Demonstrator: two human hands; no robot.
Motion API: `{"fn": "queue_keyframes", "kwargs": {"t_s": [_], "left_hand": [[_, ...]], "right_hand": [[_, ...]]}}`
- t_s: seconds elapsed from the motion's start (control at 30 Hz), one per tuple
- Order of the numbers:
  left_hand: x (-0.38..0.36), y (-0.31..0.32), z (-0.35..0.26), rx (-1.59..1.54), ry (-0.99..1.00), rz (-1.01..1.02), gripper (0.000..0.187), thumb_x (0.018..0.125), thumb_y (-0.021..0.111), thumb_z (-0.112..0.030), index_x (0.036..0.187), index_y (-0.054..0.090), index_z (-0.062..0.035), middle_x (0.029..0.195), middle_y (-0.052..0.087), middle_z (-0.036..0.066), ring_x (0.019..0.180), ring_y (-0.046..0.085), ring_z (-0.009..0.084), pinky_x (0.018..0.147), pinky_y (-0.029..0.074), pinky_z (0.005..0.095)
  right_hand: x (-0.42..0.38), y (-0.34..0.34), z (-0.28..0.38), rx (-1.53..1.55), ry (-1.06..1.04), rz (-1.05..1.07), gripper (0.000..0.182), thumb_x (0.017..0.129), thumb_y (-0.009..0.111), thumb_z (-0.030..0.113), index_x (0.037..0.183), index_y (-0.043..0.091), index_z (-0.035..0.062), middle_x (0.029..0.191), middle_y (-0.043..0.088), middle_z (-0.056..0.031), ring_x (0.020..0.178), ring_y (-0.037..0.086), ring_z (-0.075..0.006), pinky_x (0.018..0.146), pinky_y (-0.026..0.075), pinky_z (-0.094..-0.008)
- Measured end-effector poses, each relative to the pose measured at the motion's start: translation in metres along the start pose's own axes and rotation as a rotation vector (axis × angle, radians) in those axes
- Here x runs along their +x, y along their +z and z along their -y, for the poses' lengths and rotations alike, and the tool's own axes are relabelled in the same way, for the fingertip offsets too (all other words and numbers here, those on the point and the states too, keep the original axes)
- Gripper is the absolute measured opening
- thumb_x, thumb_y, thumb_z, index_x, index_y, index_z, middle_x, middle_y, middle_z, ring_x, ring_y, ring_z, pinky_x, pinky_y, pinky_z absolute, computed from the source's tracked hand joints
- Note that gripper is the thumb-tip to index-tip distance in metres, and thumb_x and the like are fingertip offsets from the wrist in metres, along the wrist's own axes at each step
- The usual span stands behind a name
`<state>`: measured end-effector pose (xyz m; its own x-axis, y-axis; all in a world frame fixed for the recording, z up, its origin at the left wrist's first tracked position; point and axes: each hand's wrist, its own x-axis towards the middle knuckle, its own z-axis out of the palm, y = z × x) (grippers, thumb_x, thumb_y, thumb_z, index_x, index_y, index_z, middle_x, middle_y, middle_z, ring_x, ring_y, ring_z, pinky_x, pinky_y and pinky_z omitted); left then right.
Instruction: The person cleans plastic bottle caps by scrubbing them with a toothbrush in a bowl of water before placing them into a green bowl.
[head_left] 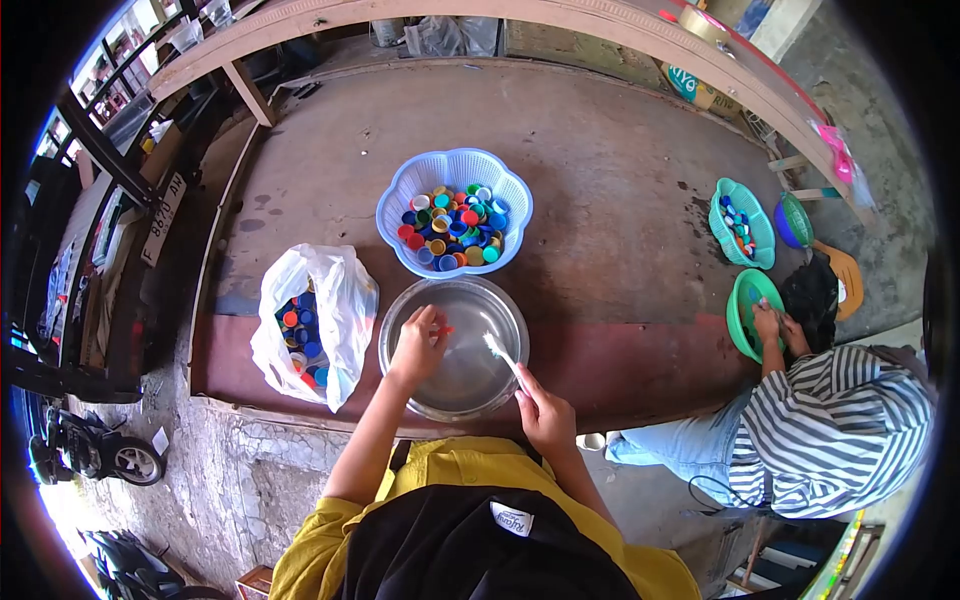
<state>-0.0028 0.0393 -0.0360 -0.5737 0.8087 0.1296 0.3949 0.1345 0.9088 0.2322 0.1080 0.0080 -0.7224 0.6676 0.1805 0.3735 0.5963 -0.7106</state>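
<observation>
My left hand [417,350] is closed on a small red bottle cap [442,332], partly hidden by the fingers. It hangs over the left side of a round metal basin [462,385]. My right hand [545,412], at the basin's lower right rim, grips the handle of a white toothbrush [500,350]. The brush head points up and left over the basin, apart from the cap. Just behind the basin stands a blue scalloped plastic basket [386,215] full of mixed coloured caps [456,228]. Left of the basin, a white plastic bag [345,300] holds more caps.
A co-worker in a striped top [835,425] sits at the right, hands in a green bowl [742,318]. Beyond it are a teal basket [758,232] with caps and a black bag [810,295]. A wooden beam [560,22] spans the table's [620,200] far side.
</observation>
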Motion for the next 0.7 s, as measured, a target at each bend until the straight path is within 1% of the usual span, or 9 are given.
{"fn": "queue_keyframes", "kwargs": {"t_s": [0.13,0.27,0.3,0.37,0.4,0.47,0.5,0.57,0.7], "left_hand": [[0.014,-0.023,-0.031,0.185,0.079,0.128,0.026,0.078,0.054,0.004,0.103,0.058,-0.0011,0.091,0.055,0.017,0.078,0.059,0.0282,0.071,0.050,0.0372],[0.017,-0.023,0.002,0.108,0.145,0.250,0.024,0.080,0.051,0.002,0.102,0.058,-0.0006,0.089,0.054,0.015,0.078,0.061,0.0263,0.070,0.052,0.0348],[0.017,-0.023,0.000,0.037,0.032,0.297,0.022,0.081,0.050,0.002,0.102,0.057,0.0003,0.091,0.054,0.014,0.079,0.061,0.0248,0.071,0.052,0.0337],[0.019,-0.025,-0.003,-0.103,-0.201,0.395,0.019,0.083,0.048,0.000,0.100,0.057,0.0023,0.093,0.056,0.013,0.081,0.063,0.0220,0.071,0.054,0.0315],[0.020,-0.025,0.000,-0.109,-0.241,0.433,0.018,0.085,0.047,-0.001,0.099,0.057,0.0027,0.094,0.056,0.013,0.083,0.063,0.0205,0.072,0.054,0.0307],[0.025,-0.025,0.010,-0.114,-0.315,0.510,0.018,0.087,0.044,-0.004,0.098,0.057,0.0035,0.097,0.058,0.011,0.085,0.064,0.0176,0.073,0.055,0.0290],[0.027,-0.026,0.011,-0.207,-0.366,0.530,0.019,0.089,0.044,-0.005,0.099,0.057,0.0032,0.098,0.059,0.011,0.086,0.064,0.0171,0.075,0.054,0.0288],[0.031,-0.028,0.013,-0.395,-0.469,0.569,0.021,0.091,0.042,-0.008,0.102,0.057,0.0027,0.100,0.060,0.010,0.089,0.063,0.0162,0.077,0.054,0.0282],[0.032,-0.036,0.016,-0.602,-0.470,0.646,0.028,0.095,0.041,-0.011,0.114,0.055,0.0042,0.105,0.059,0.008,0.094,0.061,0.0157,0.080,0.053,0.0273]], "right_hand": [[-0.008,0.001,0.004,0.011,-0.012,-0.012,0.041,0.087,0.058,0.009,0.127,0.054,0.0108,0.099,0.066,-0.0172,0.079,0.067,-0.0302,0.065,0.052,-0.0338],[-0.015,0.005,0.006,0.059,0.014,-0.026,0.041,0.087,0.058,0.008,0.128,0.053,0.0085,0.105,0.065,-0.0185,0.087,0.067,-0.0296,0.070,0.053,-0.0321],[-0.018,0.007,0.006,0.087,0.019,-0.036,0.041,0.087,0.057,0.007,0.128,0.053,0.0079,0.106,0.064,-0.0189,0.089,0.067,-0.0295,0.071,0.053,-0.0317],[-0.021,0.011,0.007,0.084,-0.005,-0.073,0.043,0.087,0.058,0.010,0.130,0.052,0.0128,0.103,0.065,-0.0158,0.080,0.066,-0.0307,0.065,0.052,-0.0349],[-0.022,0.012,0.009,0.082,-0.017,-0.092,0.044,0.087,0.058,0.012,0.130,0.052,0.0152,0.102,0.066,-0.0142,0.076,0.065,-0.0313,0.062,0.051,-0.0365],[-0.023,0.007,0.016,0.079,0.038,-0.043,0.041,0.088,0.057,0.008,0.128,0.052,0.0075,0.107,0.063,-0.0189,0.087,0.066,-0.0303,0.070,0.052,-0.0327],[-0.023,0.006,0.020,0.078,0.065,-0.021,0.040,0.088,0.057,0.007,0.128,0.052,0.0037,0.110,0.062,-0.0212,0.093,0.066,-0.0297,0.074,0.052,-0.0308],[-0.025,0.009,0.024,0.078,0.095,-0.034,0.040,0.088,0.057,0.006,0.127,0.052,0.0025,0.110,0.062,-0.0216,0.093,0.066,-0.0301,0.074,0.052,-0.0306],[-0.031,0.022,0.034,0.103,0.137,-0.066,0.039,0.088,0.057,0.006,0.127,0.052,0.0012,0.110,0.062,-0.0216,0.094,0.066,-0.0296,0.075,0.052,-0.0301]]}}
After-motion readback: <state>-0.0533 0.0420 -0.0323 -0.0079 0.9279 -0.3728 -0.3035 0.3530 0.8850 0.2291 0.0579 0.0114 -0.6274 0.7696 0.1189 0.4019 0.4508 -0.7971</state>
